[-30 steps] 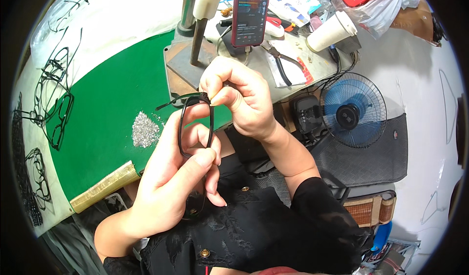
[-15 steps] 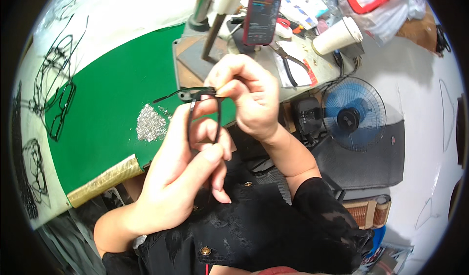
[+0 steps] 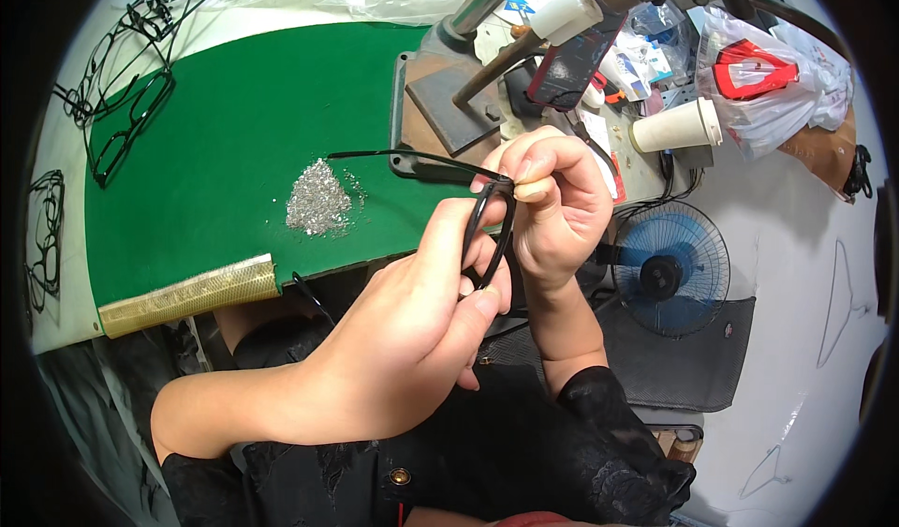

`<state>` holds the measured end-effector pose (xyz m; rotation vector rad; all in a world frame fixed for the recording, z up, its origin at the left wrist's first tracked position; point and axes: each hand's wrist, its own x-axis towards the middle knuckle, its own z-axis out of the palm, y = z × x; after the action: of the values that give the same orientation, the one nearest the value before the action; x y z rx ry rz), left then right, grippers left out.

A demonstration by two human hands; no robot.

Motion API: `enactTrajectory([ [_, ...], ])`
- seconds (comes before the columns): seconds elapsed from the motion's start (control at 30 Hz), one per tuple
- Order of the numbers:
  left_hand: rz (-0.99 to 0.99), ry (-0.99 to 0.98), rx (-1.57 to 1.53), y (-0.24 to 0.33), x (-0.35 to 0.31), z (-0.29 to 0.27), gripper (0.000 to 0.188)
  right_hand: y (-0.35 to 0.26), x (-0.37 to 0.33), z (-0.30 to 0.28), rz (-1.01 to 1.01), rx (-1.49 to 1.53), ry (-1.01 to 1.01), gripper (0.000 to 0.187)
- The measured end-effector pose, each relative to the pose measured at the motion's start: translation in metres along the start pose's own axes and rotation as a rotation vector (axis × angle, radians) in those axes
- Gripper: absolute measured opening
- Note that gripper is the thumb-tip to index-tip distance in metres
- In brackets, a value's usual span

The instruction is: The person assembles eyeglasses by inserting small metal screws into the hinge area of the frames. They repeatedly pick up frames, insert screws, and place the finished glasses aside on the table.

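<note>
A black eyeglass frame (image 3: pixel 474 220) is held up over the bench's near edge, turned nearly edge-on. My left hand (image 3: pixel 403 340) is closed round its rims, thumb and fingers gripping the lower part. At the upper corner, the thumb and fingertips of my right hand (image 3: pixel 564 210) pinch the frame by the hinge. From that corner a thin black temple (image 3: pixel 403 155) reaches left above the green mat (image 3: pixel 234 105). Whether a small part sits between the right fingertips is hidden. Left of the hands lies a heap of tiny silvery pieces (image 3: pixel 318 201).
Other black eyeglass frames (image 3: pixel 131 133) lie at the left. A gold strip (image 3: pixel 187 297) lines the mat's near edge. Behind my hands stands a metal press (image 3: pixel 449 115), with a phone (image 3: pixel 576 63) and a white cup (image 3: pixel 670 126) beyond. A blue fan (image 3: pixel 660 274) stands at right.
The view has shifted, so bench things sit differently in it. Both hands and the eyeglass frame appear farther right, still gripped the same way. The temple now shows longer, its tip pointing left.
</note>
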<state>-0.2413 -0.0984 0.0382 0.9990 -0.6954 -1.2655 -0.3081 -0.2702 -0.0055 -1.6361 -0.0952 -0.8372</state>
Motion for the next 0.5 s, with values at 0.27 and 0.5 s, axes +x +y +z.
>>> enactTrajectory([
  [0.27, 0.007, -0.036, 0.066, -0.0039, -0.0021, -0.0048, 0.048, -0.0049, -0.0013, -0.0022, 0.044, 0.003, -0.016, 0.020],
  [0.5, -0.041, -0.073, -0.024, -0.0020, -0.0037, -0.0081, 0.049, -0.0038, -0.0012, -0.0030, 0.035, -0.005, -0.030, 0.022],
])
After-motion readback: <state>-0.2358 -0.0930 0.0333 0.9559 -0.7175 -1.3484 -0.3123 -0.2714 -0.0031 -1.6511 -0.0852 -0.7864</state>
